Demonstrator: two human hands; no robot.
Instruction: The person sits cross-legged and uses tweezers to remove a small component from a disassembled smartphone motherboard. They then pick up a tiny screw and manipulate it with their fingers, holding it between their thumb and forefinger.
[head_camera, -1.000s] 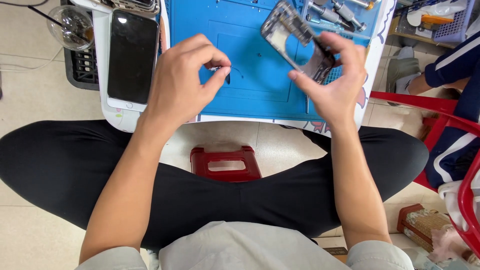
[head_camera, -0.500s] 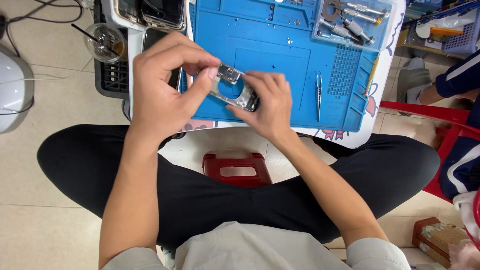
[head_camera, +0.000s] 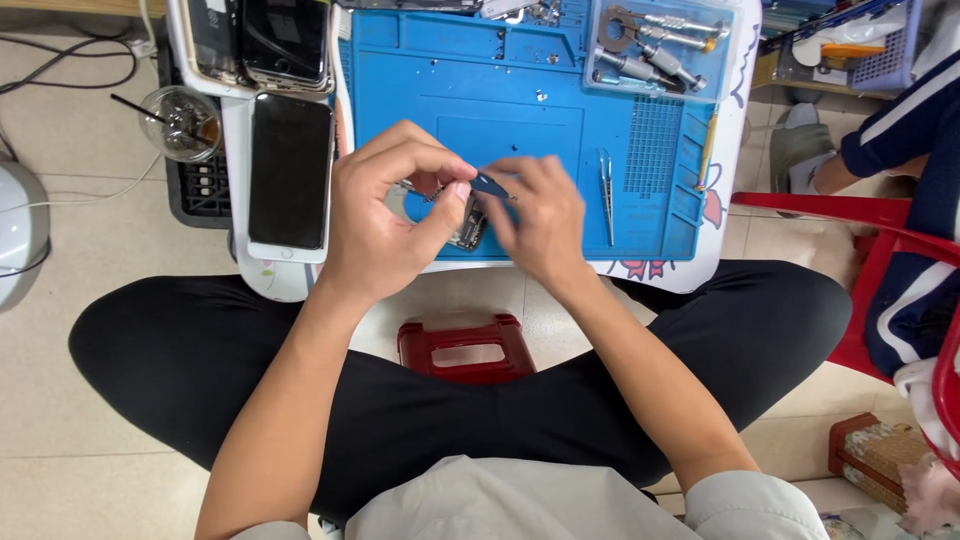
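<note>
- left hand (head_camera: 385, 215) fingers (head_camera: 440, 200) curled narrow, pinching a small phone frame part (head_camera: 468, 222) from its left side, held just above the blue repair mat (head_camera: 520, 90)
- right hand (head_camera: 540, 225) fingers closed on a small dark blue pick (head_camera: 490, 184), tip over the top of the part, between both sets of fingertips
- part mostly hidden by the fingers, exact grip contact hard to tell
- risk: pick may slip off the part edge, judged from the small pinch grip; part could drop to the mat or off the near desk (head_camera: 670, 275) edge onto the lap
- risk: tiny screws (head_camera: 540, 96) lie loose on the mat beyond the fingers, a sweep would scatter them
- tweezers (head_camera: 606, 195) lie just right of the right-hand fingers, easy to knock
- white-rimmed phone (head_camera: 290, 175) face up left of the left-hand fingers, near
- screwdriver tray (head_camera: 660, 50) far right-beyond, well apart
- open room: bare mat straight beyond the fingers; near desk edge close under the wrists
- drink cup (head_camera: 185, 122) far left, well apart
</note>
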